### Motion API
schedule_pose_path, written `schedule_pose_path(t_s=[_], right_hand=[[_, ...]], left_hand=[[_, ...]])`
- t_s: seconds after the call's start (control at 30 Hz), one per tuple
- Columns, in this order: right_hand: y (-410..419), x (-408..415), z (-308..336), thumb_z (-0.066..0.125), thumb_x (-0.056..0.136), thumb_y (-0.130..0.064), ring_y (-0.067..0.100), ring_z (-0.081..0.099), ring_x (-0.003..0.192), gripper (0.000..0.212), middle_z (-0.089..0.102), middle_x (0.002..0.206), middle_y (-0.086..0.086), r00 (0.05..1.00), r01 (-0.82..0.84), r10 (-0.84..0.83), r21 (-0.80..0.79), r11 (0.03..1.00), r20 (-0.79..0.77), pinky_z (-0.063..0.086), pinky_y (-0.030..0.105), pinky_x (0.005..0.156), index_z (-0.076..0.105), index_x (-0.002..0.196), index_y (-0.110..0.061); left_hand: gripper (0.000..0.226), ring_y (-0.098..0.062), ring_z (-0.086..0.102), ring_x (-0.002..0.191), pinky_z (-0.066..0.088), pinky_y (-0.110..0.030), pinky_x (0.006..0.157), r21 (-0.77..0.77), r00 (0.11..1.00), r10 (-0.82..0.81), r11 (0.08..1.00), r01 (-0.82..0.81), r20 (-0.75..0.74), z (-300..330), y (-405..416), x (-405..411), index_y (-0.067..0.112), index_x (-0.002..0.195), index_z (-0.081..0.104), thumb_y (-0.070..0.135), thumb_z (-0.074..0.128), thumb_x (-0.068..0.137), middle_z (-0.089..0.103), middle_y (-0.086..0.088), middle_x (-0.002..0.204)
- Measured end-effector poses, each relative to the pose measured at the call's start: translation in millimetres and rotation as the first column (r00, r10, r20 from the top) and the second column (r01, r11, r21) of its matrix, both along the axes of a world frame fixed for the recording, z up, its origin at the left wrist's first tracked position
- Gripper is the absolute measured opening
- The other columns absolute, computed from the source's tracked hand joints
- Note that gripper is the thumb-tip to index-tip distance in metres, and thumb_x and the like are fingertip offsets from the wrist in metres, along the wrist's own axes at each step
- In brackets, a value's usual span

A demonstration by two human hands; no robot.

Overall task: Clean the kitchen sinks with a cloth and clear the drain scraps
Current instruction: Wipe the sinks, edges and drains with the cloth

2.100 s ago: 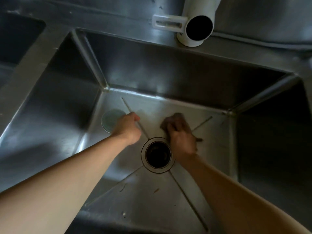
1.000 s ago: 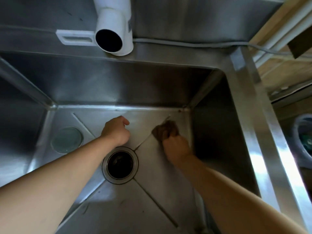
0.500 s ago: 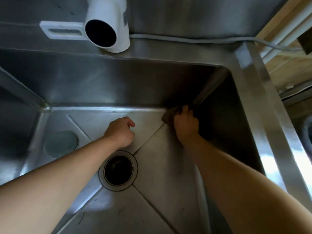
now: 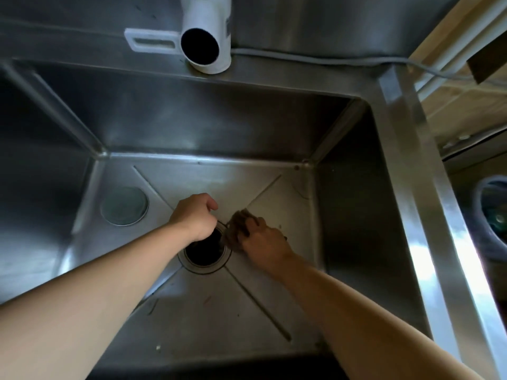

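Head view: your right hand, grip pinching the brown cloth, has come back from the sink's far right corner to the drain rim. Left hand curled beside the drain; contents cannot be told. Scraps near the drain remain uncleared.

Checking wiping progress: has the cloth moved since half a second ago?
Yes. The cloth, gripped by the right hand, came from the sink's far right corner back to the drain rim.
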State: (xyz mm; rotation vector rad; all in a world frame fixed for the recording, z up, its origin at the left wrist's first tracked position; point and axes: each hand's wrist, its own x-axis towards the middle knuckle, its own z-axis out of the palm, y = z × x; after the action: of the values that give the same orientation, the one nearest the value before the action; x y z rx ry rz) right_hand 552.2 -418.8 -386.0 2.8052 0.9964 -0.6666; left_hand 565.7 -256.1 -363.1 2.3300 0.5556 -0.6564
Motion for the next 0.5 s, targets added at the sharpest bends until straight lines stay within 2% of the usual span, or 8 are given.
schedule_pose_path(t_s=[0.07,0.13,0.2,0.27,0.37,0.43,0.5], right_hand=[[-15.3,9.4,-5.7,0.042,0.098,-0.019,0.037,0.036,0.128,0.041,0.032,0.145,0.019,0.999,0.021,-0.023,-0.028,0.999,-0.044,0.047,0.044,0.082,0.043,0.138,-0.008],[-27.2,29.9,-4.5,0.035,0.101,-0.022,0.034,0.031,0.131,0.042,0.024,0.150,0.015,0.992,0.127,-0.127,-0.073,0.989,0.016,0.044,0.041,0.090,0.037,0.141,-0.012],[-36.4,55.8,-8.9,0.032,0.101,-0.018,0.034,0.033,0.132,0.043,0.025,0.150,0.017,0.967,0.227,-0.209,-0.126,0.966,0.143,0.042,0.041,0.097,0.037,0.142,-0.008],[-43.6,77.9,-7.1,0.032,0.100,-0.013,0.037,0.027,0.137,0.043,0.024,0.151,0.020,0.939,0.318,-0.284,-0.179,0.931,0.194,0.038,0.043,0.102,0.038,0.141,-0.003],[-49.4,96.8,-2.7,0.032,0.099,-0.010,0.037,0.016,0.141,0.041,0.019,0.152,0.022,0.919,0.377,-0.332,-0.228,0.898,0.212,0.035,0.045,0.104,0.044,0.137,-0.001],[-47.6,96.9,-3.1,0.030,0.099,-0.006,0.038,0.020,0.140,0.041,0.020,0.151,0.025,0.911,0.405,-0.368,-0.230,0.885,0.188,0.036,0.045,0.104,0.041,0.138,0.000],[-43.4,85.3,-3.9,0.028,0.100,-0.006,0.038,0.030,0.134,0.041,0.030,0.146,0.026,0.902,0.430,-0.400,-0.241,0.870,0.166,0.037,0.044,0.103,0.042,0.137,0.002]], left_hand=[[0.033,-0.024,0.056,0.111,0.044,-0.026,0.093,-0.012,1.000,-0.008,1.000,0.008,-0.002,0.3,-0.9,-3.1,0.020,0.114,0.061,0.005,0.059,0.084,0.059,-0.006,0.123],[0.033,-0.024,0.057,0.110,0.045,-0.027,0.093,-0.021,1.000,-0.017,1.000,0.017,0.006,-2.7,-1.5,-3.6,0.020,0.112,0.062,0.005,0.060,0.082,0.061,-0.005,0.120],[0.034,-0.023,0.058,0.109,0.045,-0.027,0.093,-0.029,1.000,-0.022,0.999,0.022,0.009,-6.9,-1.9,-3.7,0.019,0.112,0.062,0.004,0.060,0.081,0.061,-0.005,0.118],[0.034,-0.023,0.058,0.108,0.045,-0.026,0.091,-0.035,1.000,-0.020,0.999,0.020,0.007,-12.0,-2.9,-3.6,0.019,0.112,0.062,0.003,0.060,0.081,0.062,-0.005,0.116],[0.035,-0.022,0.058,0.107,0.044,-0.024,0.087,-0.042,1.000,-0.015,0.999,0.015,0.004,-15.2,-5.8,-3.1,0.020,0.112,0.061,0.002,0.060,0.082,0.061,-0.004,0.116],[0.035,-0.022,0.058,0.107,0.042,-0.022,0.084,-0.041,1.000,-0.019,0.999,0.019,0.016,-14.9,-8.5,-1.0,0.021,0.113,0.061,0.003,0.059,0.083,0.061,-0.002,0.114],[0.035,-0.022,0.057,0.107,0.041,-0.021,0.083,-0.040,0.999,-0.021,0.999,0.022,0.025,-11.4,-11.7,-0.1,0.021,0.113,0.061,0.003,0.059,0.084,0.060,-0.001,0.113]])
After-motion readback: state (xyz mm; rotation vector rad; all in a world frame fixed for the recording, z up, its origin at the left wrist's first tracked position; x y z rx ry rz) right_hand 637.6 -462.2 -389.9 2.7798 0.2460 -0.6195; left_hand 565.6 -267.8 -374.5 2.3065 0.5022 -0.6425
